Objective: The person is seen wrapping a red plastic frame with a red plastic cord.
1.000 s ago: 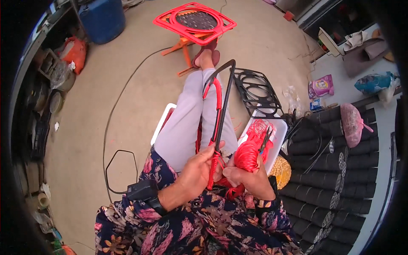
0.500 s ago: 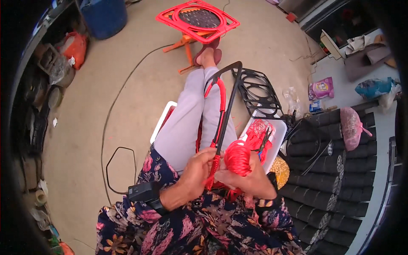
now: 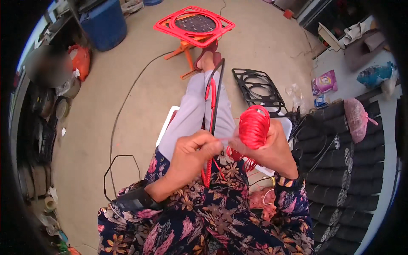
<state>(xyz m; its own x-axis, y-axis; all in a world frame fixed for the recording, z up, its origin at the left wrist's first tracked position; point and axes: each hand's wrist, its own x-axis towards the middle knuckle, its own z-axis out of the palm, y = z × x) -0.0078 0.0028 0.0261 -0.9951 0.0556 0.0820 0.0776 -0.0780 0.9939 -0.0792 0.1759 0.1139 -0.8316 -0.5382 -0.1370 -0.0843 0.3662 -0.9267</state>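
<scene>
Head view: bare concrete floor point(image 3: 140, 97), cluttered edges.

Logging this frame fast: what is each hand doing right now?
Left hand: closed, pinching the red cord.
Right hand: closed around the red cord coil.

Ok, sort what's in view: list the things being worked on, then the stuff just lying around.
In hand:
- red cord coil, held in the right hand
- black frame rod partly wrapped in red, at the left hand

Lying about:
- finished red woven frame on an orange stand
- bare black frame
- blue barrel
- stacked black rolls
- pink bag
</scene>
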